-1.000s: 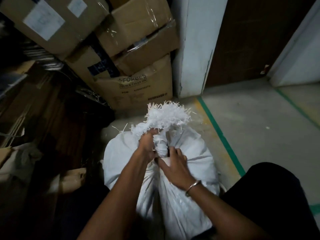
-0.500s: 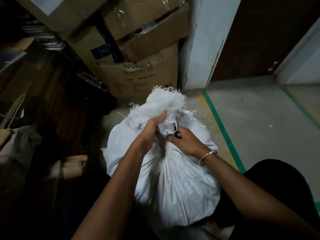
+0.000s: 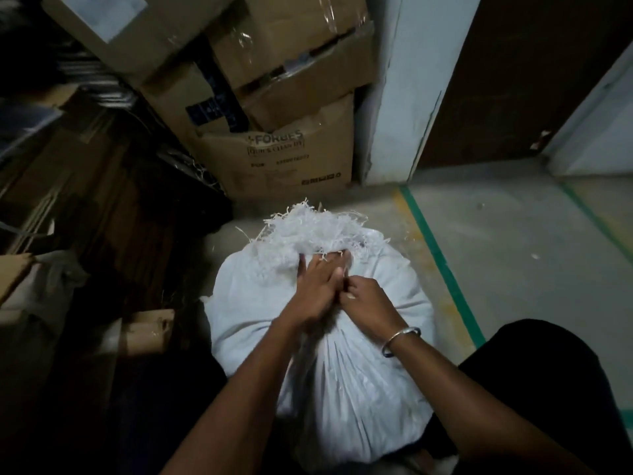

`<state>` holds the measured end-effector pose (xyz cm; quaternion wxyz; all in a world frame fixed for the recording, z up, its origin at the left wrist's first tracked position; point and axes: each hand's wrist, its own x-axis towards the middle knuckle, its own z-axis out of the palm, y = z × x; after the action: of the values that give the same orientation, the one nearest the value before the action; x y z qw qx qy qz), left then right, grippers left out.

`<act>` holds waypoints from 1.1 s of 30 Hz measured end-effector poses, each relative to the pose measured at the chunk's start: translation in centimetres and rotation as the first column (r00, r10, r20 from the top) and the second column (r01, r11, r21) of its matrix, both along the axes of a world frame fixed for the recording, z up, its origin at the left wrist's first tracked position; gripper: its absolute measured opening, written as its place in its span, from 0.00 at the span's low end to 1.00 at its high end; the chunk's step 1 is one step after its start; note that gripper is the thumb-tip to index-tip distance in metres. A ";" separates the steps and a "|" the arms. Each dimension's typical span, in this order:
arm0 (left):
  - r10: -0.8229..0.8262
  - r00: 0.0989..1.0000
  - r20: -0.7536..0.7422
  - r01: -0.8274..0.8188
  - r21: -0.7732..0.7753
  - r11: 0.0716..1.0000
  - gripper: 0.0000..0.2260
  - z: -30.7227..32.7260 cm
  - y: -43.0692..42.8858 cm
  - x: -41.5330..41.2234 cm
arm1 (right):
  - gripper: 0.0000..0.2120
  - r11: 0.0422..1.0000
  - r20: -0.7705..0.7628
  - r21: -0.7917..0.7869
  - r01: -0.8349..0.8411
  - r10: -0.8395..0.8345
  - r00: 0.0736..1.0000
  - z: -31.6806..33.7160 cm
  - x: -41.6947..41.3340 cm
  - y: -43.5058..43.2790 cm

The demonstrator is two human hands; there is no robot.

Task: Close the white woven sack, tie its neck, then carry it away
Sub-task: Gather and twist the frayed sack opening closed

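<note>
A full white woven sack stands on the floor between my knees. Its gathered neck ends in a frayed fringe that fans out on the far side. My left hand lies over the bunched neck, fingers stretched forward into the fringe and pressing it down. My right hand, a metal bangle on its wrist, pinches the neck fabric right beside the left thumb. The two hands touch. Whatever cord or knot is at the neck is hidden under the hands.
Stacked cardboard boxes stand just behind the sack. Dark shelving and clutter fill the left. A white pillar and dark doorway are behind on the right. Concrete floor with green tape lines extends right.
The fringe was upright and gripped by my left hand; now it is pushed flat and forward. My left hand has spread over the neck, and my right hand has shifted in against it.
</note>
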<state>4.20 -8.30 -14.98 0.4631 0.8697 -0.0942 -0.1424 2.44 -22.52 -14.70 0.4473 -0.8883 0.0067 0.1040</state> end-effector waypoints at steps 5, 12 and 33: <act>0.266 0.866 -0.423 -0.487 -0.591 0.643 0.16 4.1 2.7 0.1 | 0.26 0.991 -0.071 0.102 0.082 -0.075 0.995 -0.3 0.1 -0.3; 0.791 0.609 0.066 -0.759 -0.242 0.604 0.13 4.8 -0.8 -8.1 | 0.10 0.958 -0.058 0.260 0.119 -0.108 0.992 0.9 0.6 0.5; 0.137 0.817 -0.561 -0.541 -0.662 0.519 0.21 5.1 -1.7 -2.4 | 0.39 0.998 0.478 -0.031 0.062 -0.040 0.877 2.1 -5.0 -0.8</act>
<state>1.78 -10.03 -9.90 0.8287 0.5115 0.1370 -0.1811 -2.61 -23.31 -12.64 0.4174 -0.8960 -0.0778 -0.1299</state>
